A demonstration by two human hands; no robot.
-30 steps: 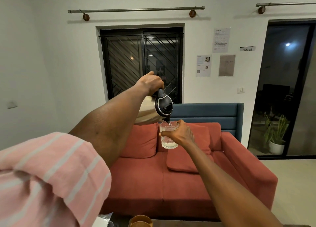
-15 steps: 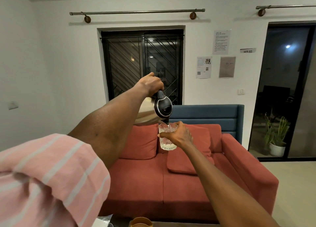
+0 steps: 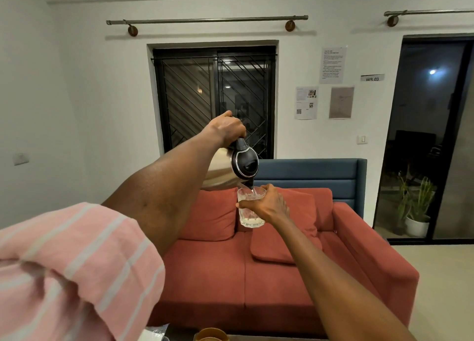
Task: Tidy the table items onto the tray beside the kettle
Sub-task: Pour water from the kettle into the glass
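My left hand (image 3: 227,129) grips the black handle of a steel kettle (image 3: 232,170), held high and tipped so that its spout points down into a clear glass (image 3: 250,212). My right hand (image 3: 269,203) holds that glass from the right side, just under the spout. A little water lies in the bottom of the glass. The tray is out of view, and only a sliver of the table shows at the bottom edge.
A red sofa (image 3: 230,276) with cushions stands right behind the hands, with a blue seat back (image 3: 307,172) beyond it. A brown cup rim (image 3: 211,335) and a plastic wrapper (image 3: 154,334) peek in at the bottom edge. A potted plant (image 3: 416,212) stands by the dark glass door on the right.
Kettle and glass have sunk slightly in the picture as the view tilted up a little. Both grips are unchanged and the kettle stays tipped over the glass.
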